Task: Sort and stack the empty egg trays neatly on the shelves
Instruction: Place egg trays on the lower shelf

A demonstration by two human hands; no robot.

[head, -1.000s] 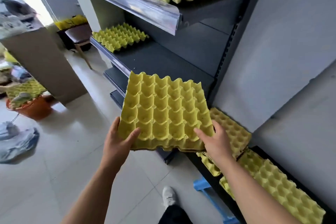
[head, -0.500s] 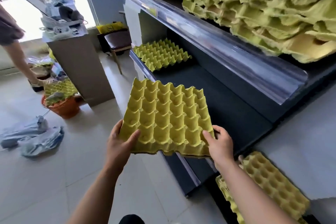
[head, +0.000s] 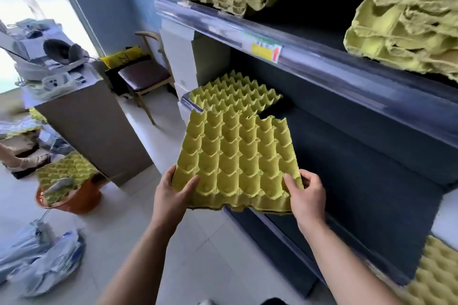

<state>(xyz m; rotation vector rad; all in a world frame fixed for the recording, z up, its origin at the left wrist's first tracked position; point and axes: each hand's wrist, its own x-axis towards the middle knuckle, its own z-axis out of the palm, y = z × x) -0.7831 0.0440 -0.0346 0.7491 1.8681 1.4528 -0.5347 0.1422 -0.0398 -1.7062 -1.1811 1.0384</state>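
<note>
Left hand [head: 171,195]: closed on the tray's near left corner.
Right hand [head: 307,197]: closed on the near right corner.
Tray [head: 238,161]: held over the shelf [head: 359,181] edge, near another tray [head: 235,95].

Both forearms were bare, with no sleeves, watch, or rings showing on the left hand [head: 171,199] or the right hand [head: 308,199]. Below the hands, at the bottom edge, a dark trouser leg [head: 275,301] and a white shoe tip [head: 205,302] just showed.
</note>
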